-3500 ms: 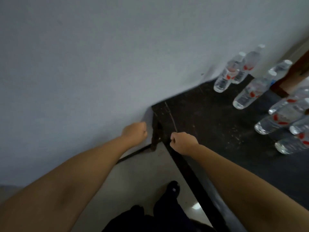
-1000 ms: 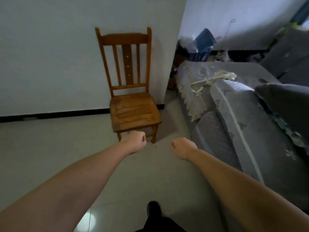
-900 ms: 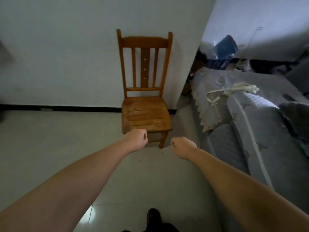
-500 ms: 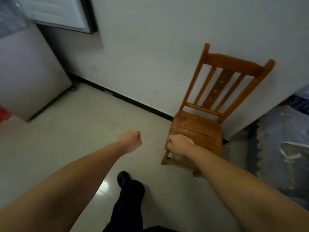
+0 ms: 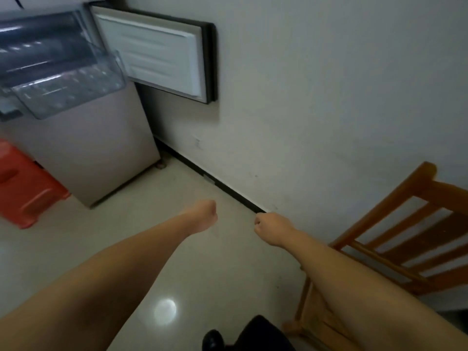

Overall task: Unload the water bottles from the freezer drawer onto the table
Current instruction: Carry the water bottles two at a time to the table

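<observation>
A: Left hand [image 5: 204,215] and right hand [image 5: 271,228] both fisted, holding nothing, above the floor.

B: Clear freezer drawer [image 5: 68,91] juts out upper left; bottles inside too blurred to tell.

A single wide-angle head view looks forward and steeply down, tilted, from standing height onto the floor [image 5: 215,269], with the open freezer drawer [image 5: 68,97] far upper left.

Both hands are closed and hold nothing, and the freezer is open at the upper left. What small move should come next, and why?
Probably step toward the clear plastic freezer drawer, pulled out beside the open white door. The left hand and right hand are empty fists over bare floor, apart from it.
</observation>
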